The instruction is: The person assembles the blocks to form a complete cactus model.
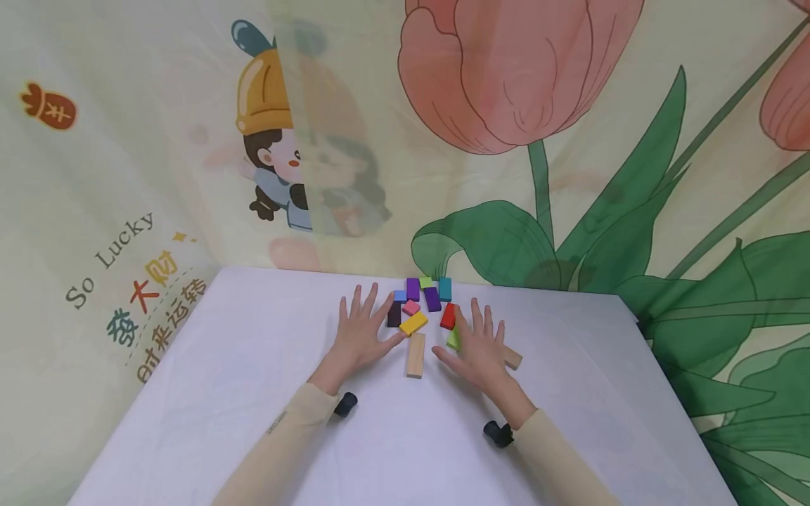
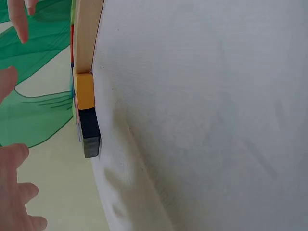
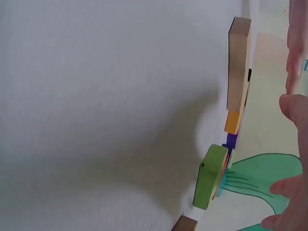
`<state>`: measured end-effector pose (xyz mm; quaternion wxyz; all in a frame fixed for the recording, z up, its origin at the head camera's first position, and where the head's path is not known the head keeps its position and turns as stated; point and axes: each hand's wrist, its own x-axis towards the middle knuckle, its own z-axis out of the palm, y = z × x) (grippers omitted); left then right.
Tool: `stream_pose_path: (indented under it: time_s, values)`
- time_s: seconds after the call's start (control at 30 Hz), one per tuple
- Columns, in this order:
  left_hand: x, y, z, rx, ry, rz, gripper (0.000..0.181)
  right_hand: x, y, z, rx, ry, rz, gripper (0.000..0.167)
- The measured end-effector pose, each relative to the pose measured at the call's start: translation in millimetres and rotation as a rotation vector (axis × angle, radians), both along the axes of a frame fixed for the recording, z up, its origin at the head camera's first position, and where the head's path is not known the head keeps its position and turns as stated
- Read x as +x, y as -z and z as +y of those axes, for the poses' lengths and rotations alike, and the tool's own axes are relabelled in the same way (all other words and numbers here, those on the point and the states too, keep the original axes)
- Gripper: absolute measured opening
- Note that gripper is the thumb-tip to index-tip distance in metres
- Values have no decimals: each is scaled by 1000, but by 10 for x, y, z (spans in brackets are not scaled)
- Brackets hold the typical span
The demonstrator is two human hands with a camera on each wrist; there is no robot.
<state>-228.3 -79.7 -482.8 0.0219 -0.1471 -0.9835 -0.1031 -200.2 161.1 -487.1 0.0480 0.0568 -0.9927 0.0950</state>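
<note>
Coloured blocks lie in a loose group on the white table. My left hand (image 1: 358,339), fingers spread, is left of the black block (image 1: 394,314) and yellow block (image 1: 414,324), holding nothing. My right hand (image 1: 479,350) is spread over the right side, partly hiding the green block (image 1: 453,339) and a wooden block (image 1: 512,357); the red block (image 1: 448,316) is by its fingers. Between the hands lies another wooden block (image 1: 415,355). In the left wrist view the black block (image 2: 90,132) touches the yellow one; in the right wrist view the green block (image 3: 210,177) shows whole.
Behind are purple blocks (image 1: 432,299), a teal block (image 1: 446,289), a small pink block (image 1: 410,308) and a blue one (image 1: 400,296), near the back edge of the table (image 1: 253,277). A printed curtain (image 1: 354,84) hangs behind.
</note>
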Motion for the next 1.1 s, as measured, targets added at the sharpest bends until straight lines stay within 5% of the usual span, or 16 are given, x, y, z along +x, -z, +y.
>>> stream_pose_path:
  time_s: [0.37,0.67,1.1]
  values:
    - [-79,46,28,-8,12,-31,84,11,107,-163,-67,-115,31,80]
    - [-177,65,79,4,42,-35,82,-19,131,-261,-102,-158,-78,74]
    - [-415,110,147,21,131,-109,73,-2,119,-378,-196,-223,-119,66]
